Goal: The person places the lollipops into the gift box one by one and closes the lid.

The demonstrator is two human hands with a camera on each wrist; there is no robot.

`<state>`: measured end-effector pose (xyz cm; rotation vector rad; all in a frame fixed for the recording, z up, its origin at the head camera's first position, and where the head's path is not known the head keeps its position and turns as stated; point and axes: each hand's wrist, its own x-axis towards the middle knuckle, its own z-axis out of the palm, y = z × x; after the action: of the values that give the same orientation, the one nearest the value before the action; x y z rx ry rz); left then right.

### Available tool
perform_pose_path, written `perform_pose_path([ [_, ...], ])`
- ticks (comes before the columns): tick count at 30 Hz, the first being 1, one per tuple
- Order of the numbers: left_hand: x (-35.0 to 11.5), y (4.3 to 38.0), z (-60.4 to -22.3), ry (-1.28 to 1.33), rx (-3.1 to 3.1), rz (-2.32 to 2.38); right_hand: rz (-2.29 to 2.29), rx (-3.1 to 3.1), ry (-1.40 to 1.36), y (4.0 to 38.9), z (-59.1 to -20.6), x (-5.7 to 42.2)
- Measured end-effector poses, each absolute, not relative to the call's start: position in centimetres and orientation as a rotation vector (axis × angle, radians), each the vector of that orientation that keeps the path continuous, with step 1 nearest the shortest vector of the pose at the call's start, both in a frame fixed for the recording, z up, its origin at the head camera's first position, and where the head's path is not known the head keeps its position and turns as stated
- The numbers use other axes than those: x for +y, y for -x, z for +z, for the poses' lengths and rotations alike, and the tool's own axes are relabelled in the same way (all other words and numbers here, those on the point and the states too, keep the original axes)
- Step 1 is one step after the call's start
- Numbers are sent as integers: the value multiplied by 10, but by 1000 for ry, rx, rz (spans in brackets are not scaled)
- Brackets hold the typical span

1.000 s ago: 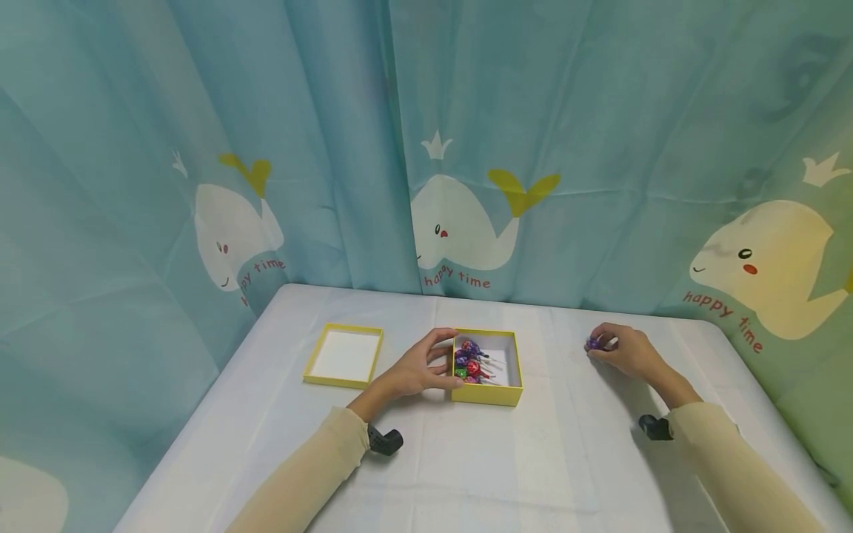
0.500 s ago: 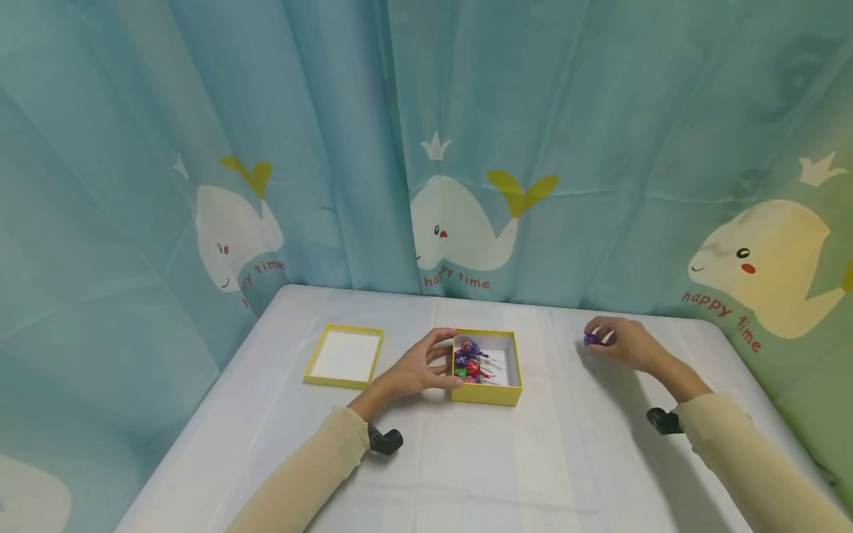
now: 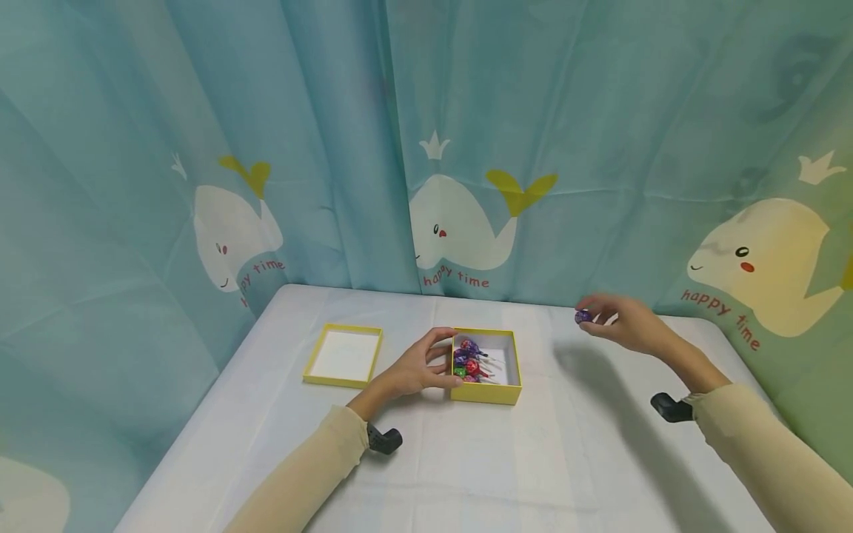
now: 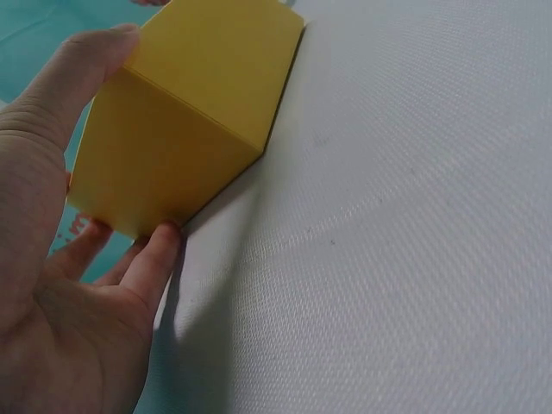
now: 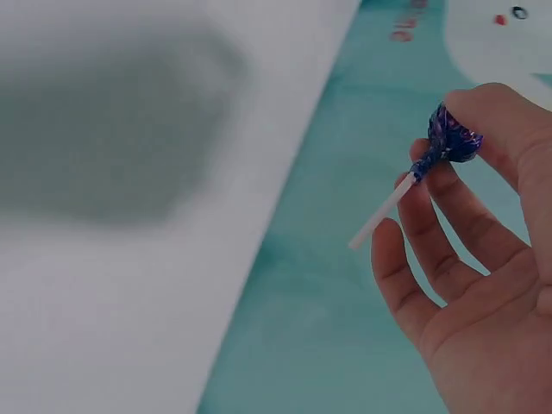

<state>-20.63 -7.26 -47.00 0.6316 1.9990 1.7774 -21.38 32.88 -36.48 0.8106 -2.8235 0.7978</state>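
Observation:
My right hand [image 3: 626, 323] pinches a lollipop [image 5: 453, 138] in a purple-blue wrapper by its head, above the table at the back right. Its white stick [image 5: 381, 211] points down and away from the palm in the right wrist view. At the left side of an open yellow box [image 3: 486, 394], my left hand [image 3: 412, 370] holds the wall. In the left wrist view the thumb [image 4: 82, 73] lies at the box's upper edge, and the fingertips touch the side low down. Inside the box, several wrapped lollipops [image 3: 472, 367] lie along the left, sticks pointing right.
A shallow yellow-edged lid [image 3: 344, 355] lies inside up on the white-covered table [image 3: 453, 474], left of the box. A blue curtain [image 3: 333, 148] with whale prints hangs right behind the table's back edge.
My right hand has lifted the lollipop off the table and carried it slightly left and toward the back. The left hand and the box have stayed in place.

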Motion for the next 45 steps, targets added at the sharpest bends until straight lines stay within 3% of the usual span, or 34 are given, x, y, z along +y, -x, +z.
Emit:
perform_pose_path([
  [30, -72, 203, -468, -604, 2027, 1768, 890, -2703, -869, 208, -340, 284],
  [45, -72, 205, -471, -629, 1998, 1789, 1020, -2748, -1015, 217, -348, 227],
])
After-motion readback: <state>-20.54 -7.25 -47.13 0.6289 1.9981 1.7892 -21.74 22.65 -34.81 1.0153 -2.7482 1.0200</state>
